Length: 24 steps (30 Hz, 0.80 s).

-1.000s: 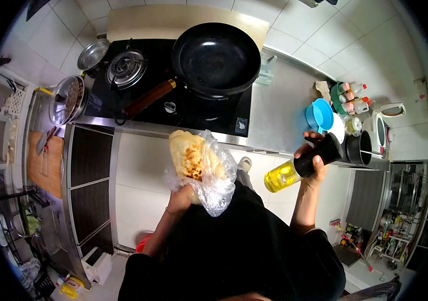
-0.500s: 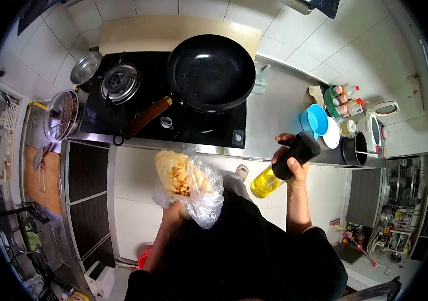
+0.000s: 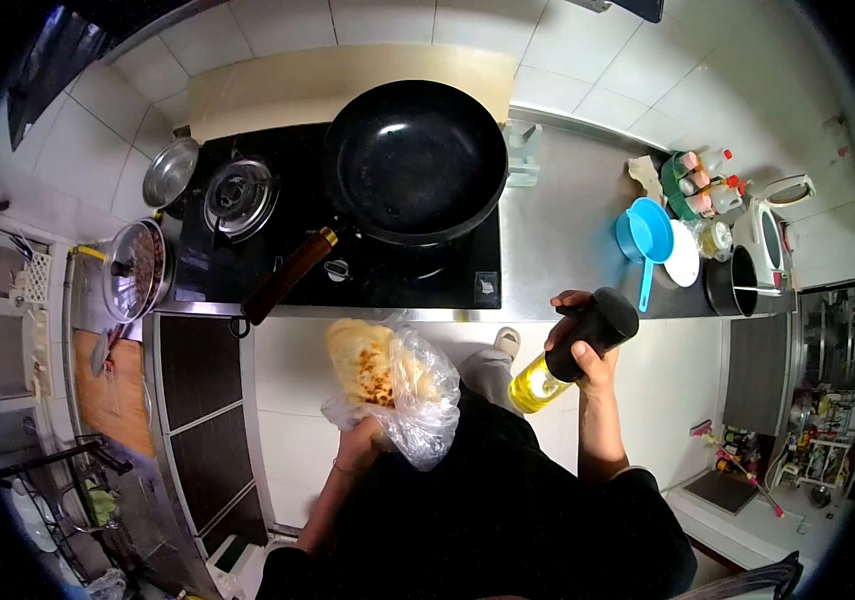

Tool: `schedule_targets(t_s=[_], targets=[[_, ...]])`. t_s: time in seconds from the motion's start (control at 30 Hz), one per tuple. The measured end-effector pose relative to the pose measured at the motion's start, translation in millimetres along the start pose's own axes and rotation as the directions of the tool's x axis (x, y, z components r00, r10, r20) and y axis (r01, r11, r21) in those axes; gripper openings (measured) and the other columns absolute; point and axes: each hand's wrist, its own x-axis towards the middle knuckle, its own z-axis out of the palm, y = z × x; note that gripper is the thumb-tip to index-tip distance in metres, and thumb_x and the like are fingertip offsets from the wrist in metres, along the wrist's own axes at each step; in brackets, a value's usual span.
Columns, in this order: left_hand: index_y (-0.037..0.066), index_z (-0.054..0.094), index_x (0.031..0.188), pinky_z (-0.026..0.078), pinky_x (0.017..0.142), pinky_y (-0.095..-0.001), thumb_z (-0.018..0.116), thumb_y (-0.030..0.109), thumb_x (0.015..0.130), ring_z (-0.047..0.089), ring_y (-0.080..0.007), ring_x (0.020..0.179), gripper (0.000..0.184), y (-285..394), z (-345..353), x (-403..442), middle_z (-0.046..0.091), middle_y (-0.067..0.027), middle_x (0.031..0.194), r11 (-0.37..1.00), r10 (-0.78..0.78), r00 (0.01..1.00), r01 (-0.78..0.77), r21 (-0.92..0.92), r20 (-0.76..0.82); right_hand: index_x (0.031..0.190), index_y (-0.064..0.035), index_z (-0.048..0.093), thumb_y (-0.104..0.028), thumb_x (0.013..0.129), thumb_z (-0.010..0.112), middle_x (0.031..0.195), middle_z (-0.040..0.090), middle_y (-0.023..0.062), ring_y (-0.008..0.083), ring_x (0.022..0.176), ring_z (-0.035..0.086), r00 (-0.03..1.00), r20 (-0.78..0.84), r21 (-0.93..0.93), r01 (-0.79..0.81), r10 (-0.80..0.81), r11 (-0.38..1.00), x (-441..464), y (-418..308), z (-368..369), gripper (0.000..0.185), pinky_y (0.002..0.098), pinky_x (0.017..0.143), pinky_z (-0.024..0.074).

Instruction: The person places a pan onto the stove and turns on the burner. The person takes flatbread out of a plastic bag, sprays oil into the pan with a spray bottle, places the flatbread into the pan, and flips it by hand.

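Note:
My left hand (image 3: 359,447) is closed around the bottom of a clear plastic bag (image 3: 425,425). A browned flatbread (image 3: 357,362) sticks out of the bag's open top. In my right hand (image 3: 595,368) is an oil spray bottle (image 3: 537,386) with a black top and yellow oil inside, tilted with its base toward the lower left. Both hands are in front of the counter edge, below the stove. A black wok (image 3: 415,165) with a wooden handle sits on the right burner, its inside bare and slightly shiny.
The black gas stove (image 3: 282,262) has an uncovered left burner (image 3: 239,197). Left of it stand a lidded glass pot (image 3: 135,270) and a cutting board (image 3: 112,390). To the right are a blue ladle-like scoop (image 3: 644,235), a white plate (image 3: 683,255), a dark pot (image 3: 729,282) and several bottles (image 3: 712,190).
The view has shifted, so the stove and counter sit slightly lower. Both hands keep their hold on the bag and the bottle, with little movement. The blue scoop's handle now shows fully.

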Motion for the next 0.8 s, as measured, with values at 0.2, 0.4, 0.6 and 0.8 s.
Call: schedule_targets(t_s=[0.2, 0.4, 0.6, 0.8], targets=[[-0.002, 0.041, 0.107, 0.047, 0.071, -0.0306, 0.045, 0.0, 0.068, 0.055, -0.0201, 0.083, 0.04, 10, 24, 5, 0.053, -0.0111, 0.097, 0.999, 0.037, 0.999, -0.037, 0.017, 0.014, 0.1, 0.0056, 0.043, -0.024, 0.059, 0.066, 0.097, 0.048, 0.0183, 0.02, 0.062, 0.055, 1.0, -0.005, 0.027, 0.028, -0.028, 0.999, -1, 2, -21, 0.056, 0.0273, 0.055, 0.0461], [-0.001, 0.039, 0.11, 0.047, 0.072, -0.0312, 0.047, 0.001, 0.069, 0.054, -0.0206, 0.086, 0.042, 10, 41, 9, 0.052, -0.0117, 0.099, 0.995, -0.029, 1.0, 0.029, -0.092, 0.003, 0.1, 0.0056, 0.043, -0.024, 0.059, 0.066, 0.096, 0.048, 0.0179, 0.0198, 0.061, 0.054, 0.999, -0.035, 0.034, 0.025, -0.024, 0.999, -1, -3, -30, 0.055, 0.0263, 0.053, 0.0462], [-0.002, 0.039, 0.109, 0.046, 0.072, -0.03, 0.048, 0.002, 0.068, 0.054, -0.0202, 0.085, 0.042, 2, 40, 15, 0.052, -0.0115, 0.097, 0.999, 0.013, 0.997, -0.01, -0.043, 0.081, 0.1, 0.0057, 0.043, -0.023, 0.059, 0.066, 0.097, 0.047, 0.0182, 0.02, 0.062, 0.054, 0.999, -0.027, 0.025, 0.036, -0.035, 0.999, 0, -8, -31, 0.056, 0.0266, 0.053, 0.0465], [-0.002, 0.041, 0.107, 0.046, 0.072, -0.0294, 0.047, 0.001, 0.069, 0.055, -0.0194, 0.083, 0.039, 9, 46, 15, 0.053, -0.0103, 0.095, 0.995, 0.068, 0.993, -0.06, -0.08, 0.098, 0.101, 0.0052, 0.042, -0.022, 0.059, 0.065, 0.096, 0.046, 0.0187, 0.0204, 0.063, 0.054, 0.999, 0.018, 0.02, 0.051, -0.052, 0.998, 2, -8, -23, 0.055, 0.0265, 0.053, 0.0468]])
